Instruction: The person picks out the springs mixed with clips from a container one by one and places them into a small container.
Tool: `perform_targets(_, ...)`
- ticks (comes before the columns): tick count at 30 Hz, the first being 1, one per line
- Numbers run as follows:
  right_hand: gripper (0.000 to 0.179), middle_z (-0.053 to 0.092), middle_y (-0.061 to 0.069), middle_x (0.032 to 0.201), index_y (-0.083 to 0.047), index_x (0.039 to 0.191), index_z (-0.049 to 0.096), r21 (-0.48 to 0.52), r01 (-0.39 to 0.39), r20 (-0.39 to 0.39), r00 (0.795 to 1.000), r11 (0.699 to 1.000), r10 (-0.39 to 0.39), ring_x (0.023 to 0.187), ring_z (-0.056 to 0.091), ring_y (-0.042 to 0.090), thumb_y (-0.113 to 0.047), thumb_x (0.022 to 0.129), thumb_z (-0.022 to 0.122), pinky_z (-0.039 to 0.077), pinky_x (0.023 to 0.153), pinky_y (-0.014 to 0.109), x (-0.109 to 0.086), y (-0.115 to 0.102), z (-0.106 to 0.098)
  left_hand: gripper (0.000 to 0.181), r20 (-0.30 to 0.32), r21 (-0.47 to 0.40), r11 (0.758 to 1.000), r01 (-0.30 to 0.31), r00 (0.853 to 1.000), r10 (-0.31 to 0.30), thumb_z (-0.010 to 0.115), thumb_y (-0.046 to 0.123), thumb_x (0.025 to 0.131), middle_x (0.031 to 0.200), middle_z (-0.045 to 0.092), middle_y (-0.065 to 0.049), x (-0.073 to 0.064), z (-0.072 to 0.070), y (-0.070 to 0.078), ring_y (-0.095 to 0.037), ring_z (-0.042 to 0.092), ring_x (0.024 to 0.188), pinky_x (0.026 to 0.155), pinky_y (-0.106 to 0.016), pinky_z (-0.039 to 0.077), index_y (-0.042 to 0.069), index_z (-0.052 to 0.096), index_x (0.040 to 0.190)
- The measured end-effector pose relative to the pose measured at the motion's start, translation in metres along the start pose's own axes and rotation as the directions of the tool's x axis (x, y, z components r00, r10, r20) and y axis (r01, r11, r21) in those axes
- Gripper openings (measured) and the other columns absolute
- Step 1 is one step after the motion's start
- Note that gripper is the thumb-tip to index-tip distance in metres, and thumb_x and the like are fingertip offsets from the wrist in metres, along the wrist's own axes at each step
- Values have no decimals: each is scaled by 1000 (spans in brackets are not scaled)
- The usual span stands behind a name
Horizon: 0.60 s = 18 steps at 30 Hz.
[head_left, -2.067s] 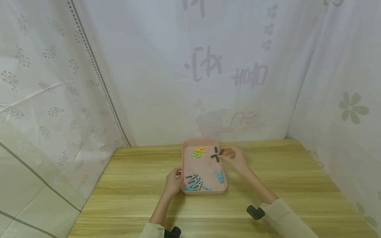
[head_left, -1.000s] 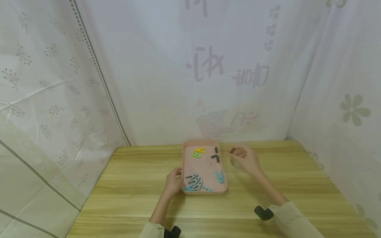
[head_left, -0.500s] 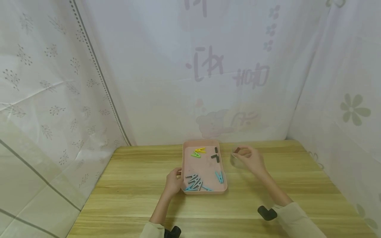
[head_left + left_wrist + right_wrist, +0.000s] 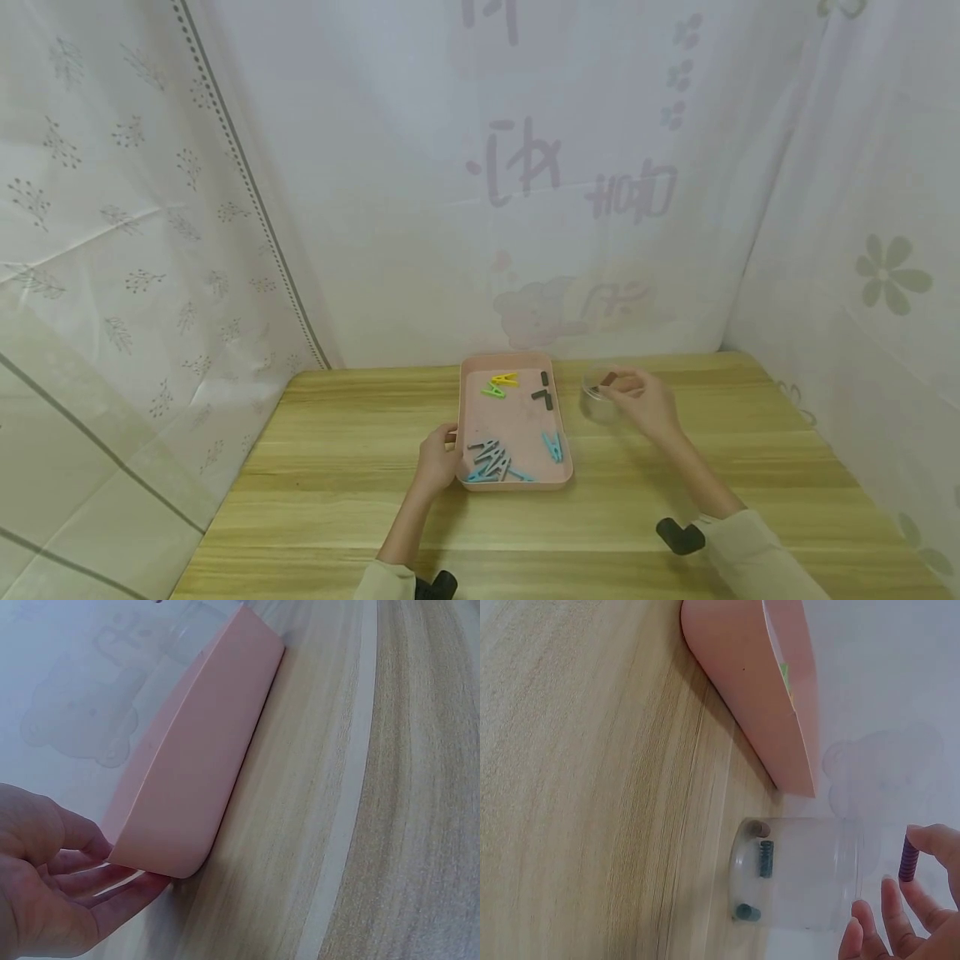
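Left hand [image 4: 49,881] holding a pink tray [image 4: 191,754] by its nearest corner: one fingertip meets the tray's rim, while other fingers [image 4: 127,901] reach to that corner, their tips partly hidden by it. The tray's smooth outer wall faces the viewer. To the tray's right lies the wood-grained table [image 4: 420,787], crossed by a pale stripe [image 4: 352,780]. Left of the tray, a pale backdrop [image 4: 45,645] bears a faint bear-like print [image 4: 79,712].

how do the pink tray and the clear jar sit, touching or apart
Apart: the head view shows a strip of wooden tabletop between the pink tray and the clear jar.
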State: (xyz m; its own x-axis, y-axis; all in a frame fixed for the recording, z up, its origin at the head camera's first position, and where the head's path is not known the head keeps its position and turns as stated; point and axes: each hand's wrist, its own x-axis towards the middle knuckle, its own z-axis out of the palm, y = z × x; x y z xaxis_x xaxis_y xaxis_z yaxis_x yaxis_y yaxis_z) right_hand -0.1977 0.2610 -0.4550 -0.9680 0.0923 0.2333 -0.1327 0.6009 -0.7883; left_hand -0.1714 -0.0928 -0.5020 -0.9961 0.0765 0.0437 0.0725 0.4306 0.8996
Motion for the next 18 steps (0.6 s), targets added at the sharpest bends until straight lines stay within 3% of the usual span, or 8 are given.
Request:
perform_targets(7,54,66,28,116,3,132,57,-6,-30,8,1000,1000,30,97,67,41,-33,94,71,59,80,49,1,4,-2,35,-3,-1,1000,-5,1000,5,55,-5,95,115,62,-34,0,0,0,-47,65,105,81,-47,60,-14,55,129)
perform_targets(13,57,68,27,115,1,131,59,-28,-52,5,999,998,53,96,68,40,-39,93,72,60,75,45,1,6,-5,35,3,-8,1000,-7,1000,7,55,-5,96,117,61,-35,-1,0,0,-47,64,105,81,-47,60,-14,54,130)
perform_targets(18,52,68,27,112,1,130,59,-35,-52,-2,999,998,52,96,68,41,-34,93,71,59,76,45,1,7,-7,36,-4,-16,1000,-2,1000,2,55,-6,94,116,62,-35,-1,0,0,-47,65,104,80,-45,60,-15,54,130)
